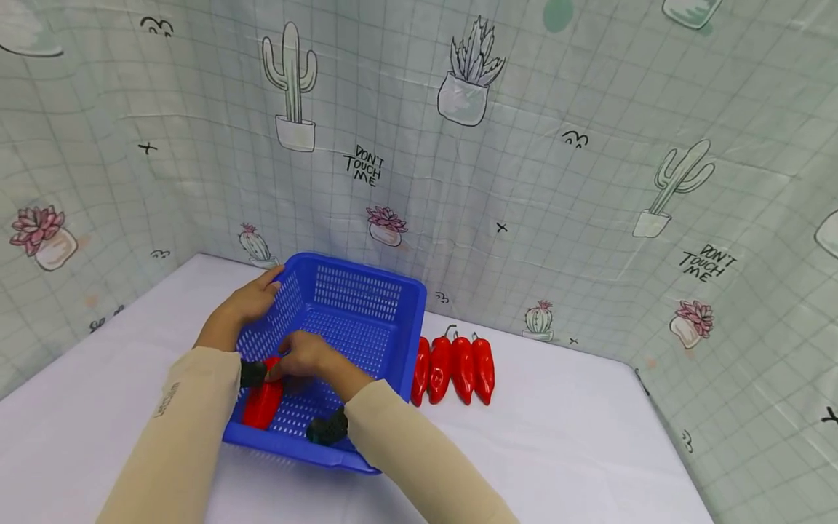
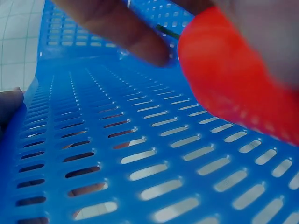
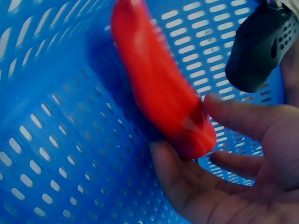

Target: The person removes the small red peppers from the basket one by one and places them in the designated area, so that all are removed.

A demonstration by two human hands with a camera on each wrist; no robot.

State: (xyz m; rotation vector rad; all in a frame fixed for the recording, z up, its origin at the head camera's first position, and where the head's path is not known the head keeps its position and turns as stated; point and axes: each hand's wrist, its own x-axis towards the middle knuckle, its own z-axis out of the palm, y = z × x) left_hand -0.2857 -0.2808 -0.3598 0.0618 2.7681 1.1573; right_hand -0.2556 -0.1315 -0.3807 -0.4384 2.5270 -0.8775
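A blue slotted plastic basket [image 1: 409, 291] sits on the white table. My left hand [image 1: 252, 300] grips its left rim, and skin shows through the slots in the left wrist view. Inside, near the front left corner, lies a long red chili pepper [image 1: 263, 404]. My right hand [image 1: 306, 355] reaches into the basket and holds that pepper by its stem end, with thumb and fingers on either side of it [image 3: 163, 84]. In the left wrist view the red pepper [image 2: 224, 70] is close and blurred, with a thin green stem.
Several red peppers [image 1: 463, 367] lie side by side just right of the basket. A patterned cloth [image 1: 419, 145] hangs behind the white table [image 1: 563, 429]. Dark wrist cameras [image 1: 327, 428] hang below both wrists, close to the basket.
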